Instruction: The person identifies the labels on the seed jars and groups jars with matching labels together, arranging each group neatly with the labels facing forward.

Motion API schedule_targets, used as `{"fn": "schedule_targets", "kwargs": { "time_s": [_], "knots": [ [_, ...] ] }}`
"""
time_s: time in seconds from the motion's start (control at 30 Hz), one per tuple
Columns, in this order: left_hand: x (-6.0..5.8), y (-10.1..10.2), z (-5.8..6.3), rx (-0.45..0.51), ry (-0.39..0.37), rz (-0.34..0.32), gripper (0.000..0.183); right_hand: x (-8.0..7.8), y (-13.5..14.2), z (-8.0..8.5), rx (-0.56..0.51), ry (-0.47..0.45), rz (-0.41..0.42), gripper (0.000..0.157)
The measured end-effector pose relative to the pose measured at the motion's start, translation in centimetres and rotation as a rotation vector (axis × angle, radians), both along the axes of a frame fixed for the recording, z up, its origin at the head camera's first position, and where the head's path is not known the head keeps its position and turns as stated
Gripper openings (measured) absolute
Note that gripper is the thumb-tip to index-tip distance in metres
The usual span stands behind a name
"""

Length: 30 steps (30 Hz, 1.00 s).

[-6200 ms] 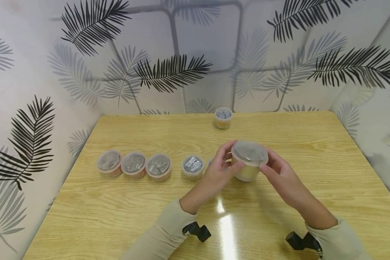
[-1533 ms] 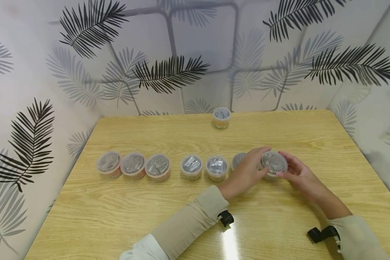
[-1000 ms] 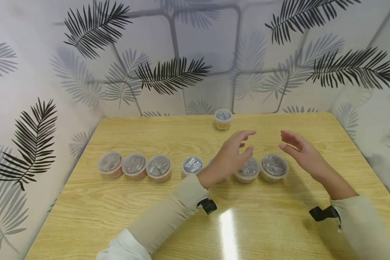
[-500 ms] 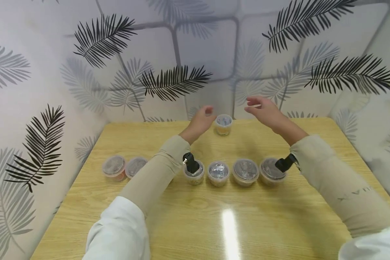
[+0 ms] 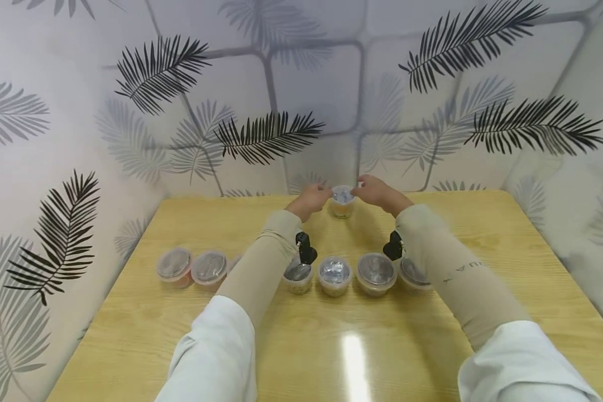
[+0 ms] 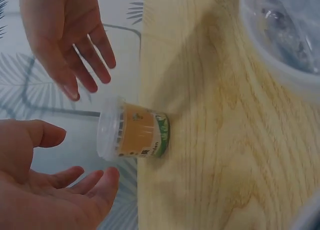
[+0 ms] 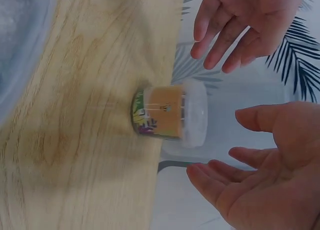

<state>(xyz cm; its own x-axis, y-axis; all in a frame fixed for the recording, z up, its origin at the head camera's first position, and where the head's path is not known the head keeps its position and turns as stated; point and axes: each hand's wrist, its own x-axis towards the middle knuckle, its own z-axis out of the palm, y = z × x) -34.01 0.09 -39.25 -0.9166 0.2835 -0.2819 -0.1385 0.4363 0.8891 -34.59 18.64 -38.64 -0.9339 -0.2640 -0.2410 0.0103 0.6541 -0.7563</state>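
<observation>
A small lidded tub point(image 5: 342, 207) stands upright at the back of the wooden table, near the wall. In the wrist views its clear plastic side shows an orange label with green leaves under a translucent lid point(image 7: 196, 113). My left hand point(image 5: 311, 201) is at the tub's left, fingers loosely bent and apart from it in the left wrist view. On the other side, my right hand point(image 5: 378, 194) faces it at lid height, thumb and fingers spread. Neither hand grips anything; a gap shows between the fingers and the tub point(image 6: 137, 130) in both wrist views.
A row of lidded tubs crosses the middle of the table point(image 5: 181, 346). At left are pinkish ones point(image 5: 175, 264), one partly behind my left sleeve. To the right stand two smaller tubs point(image 5: 334, 276) and two wider ones point(image 5: 376, 274); my right sleeve overlaps the last.
The wide tub held earlier now stands at the row's right end, released. Both hands have moved from there to the back, and have come down and closer together around the small tub.
</observation>
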Motion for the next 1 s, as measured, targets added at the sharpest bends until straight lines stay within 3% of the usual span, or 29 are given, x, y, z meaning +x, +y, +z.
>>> {"fn": "schedule_targets", "kwargs": {
  "time_s": [0.17, 0.27, 0.4, 0.57, 0.83, 1.0],
  "knots": [
    [0.1, 0.8, -1.3, 0.012, -0.072, -0.04, 0.055, -0.5, -0.5, -2.0, -0.005, -0.087, 0.07, 0.077],
    [-0.1, 1.4, -1.7, 0.038, -0.099, -0.058, 0.055, -0.8, -0.5, -2.5, -0.007, -0.089, 0.089, 0.082],
    [-0.4, 2.0, -2.1, 0.055, -0.12, -0.057, 0.048, -1.0, -0.6, -2.7, -0.003, -0.039, 0.11, 0.077],
    [-0.6, 2.0, -2.2, 0.045, -0.091, -0.029, 0.046, -1.1, -0.7, -2.8, 0.021, 0.026, 0.131, 0.069],
    [0.0, 1.5, -1.5, 0.026, -0.036, 0.001, 0.049, -1.1, -0.3, -3.1, 0.099, 0.151, 0.115, 0.071],
    [1.3, 1.0, -0.5, 0.048, 0.075, -0.001, 0.052, -0.8, 0.2, -2.4, -0.021, 0.207, 0.096, 0.068]
  ]
}}
